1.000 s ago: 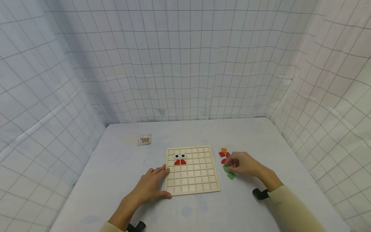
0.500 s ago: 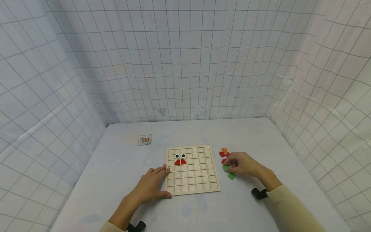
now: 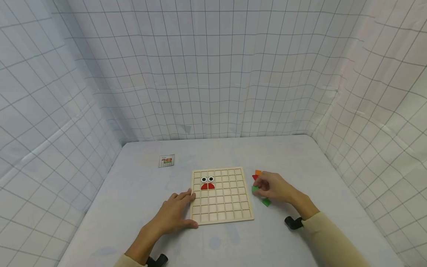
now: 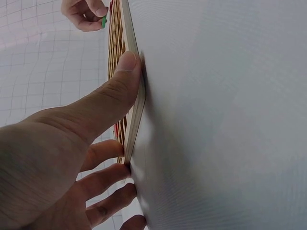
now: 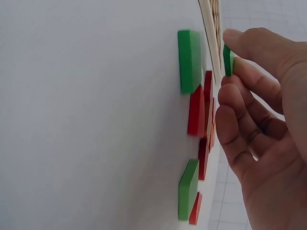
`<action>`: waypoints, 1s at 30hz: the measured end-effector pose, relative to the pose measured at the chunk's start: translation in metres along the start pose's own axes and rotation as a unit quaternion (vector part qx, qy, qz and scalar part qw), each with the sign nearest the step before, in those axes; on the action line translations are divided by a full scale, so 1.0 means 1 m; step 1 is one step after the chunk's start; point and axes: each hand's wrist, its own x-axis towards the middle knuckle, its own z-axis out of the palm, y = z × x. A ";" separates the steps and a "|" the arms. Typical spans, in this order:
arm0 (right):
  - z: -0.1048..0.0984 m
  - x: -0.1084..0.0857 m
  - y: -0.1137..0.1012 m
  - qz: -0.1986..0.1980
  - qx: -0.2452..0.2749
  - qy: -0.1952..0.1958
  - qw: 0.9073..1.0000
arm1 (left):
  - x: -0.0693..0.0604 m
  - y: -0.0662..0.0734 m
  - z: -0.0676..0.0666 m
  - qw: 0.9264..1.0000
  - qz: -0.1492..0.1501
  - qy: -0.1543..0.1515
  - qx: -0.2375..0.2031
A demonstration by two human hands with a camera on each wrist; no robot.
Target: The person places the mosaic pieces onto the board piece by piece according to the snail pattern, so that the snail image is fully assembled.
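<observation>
My left hand (image 3: pixel 174 214) rests at the left side and near-left corner of the wooden grid board (image 3: pixel 230 215). In the left wrist view its thumb (image 4: pixel 112 91) presses the board's edge, and the other fingers are spread along the side. Between thumb and fingertip my right hand (image 3: pixel 275 188) pinches a small green tile (image 5: pixel 228 60), raised off the table just right of the board. On the board sit two eye pieces (image 3: pixel 207 179) above two red quarter-round pieces (image 3: pixel 208 186).
Below the right hand lie loose green tiles (image 5: pixel 189 62), several red pieces (image 5: pixel 195 112) and an orange square (image 3: pixel 258 172), partly hidden in the head view. A picture card (image 3: pixel 166 161) lies at the back left. Grid-patterned cloth walls (image 3: pixel 213 74) surround the white table (image 3: pixel 133 193).
My right hand has lifted a green tile from the loose pieces and moved slightly left toward the board. The left hand and the board have stayed in place.
</observation>
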 end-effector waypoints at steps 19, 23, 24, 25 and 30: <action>0.037 0.041 -0.042 -0.071 0.041 0.013 0.997 | 0.001 0.001 0.000 1.000 -0.006 -0.005 0.000; 0.048 0.050 -0.054 -0.074 0.034 0.008 0.997 | 0.000 0.001 -0.001 1.000 -0.004 -0.002 -0.001; 0.050 0.052 -0.058 -0.077 0.031 0.008 0.997 | 0.000 0.001 -0.001 1.000 -0.005 -0.002 -0.003; 0.053 0.055 -0.061 -0.079 0.030 0.008 0.996 | 0.000 0.001 -0.001 1.000 -0.005 -0.002 -0.004; 0.063 0.065 -0.074 -0.094 0.017 0.005 0.995 | 0.000 0.001 -0.001 1.000 -0.004 -0.004 -0.009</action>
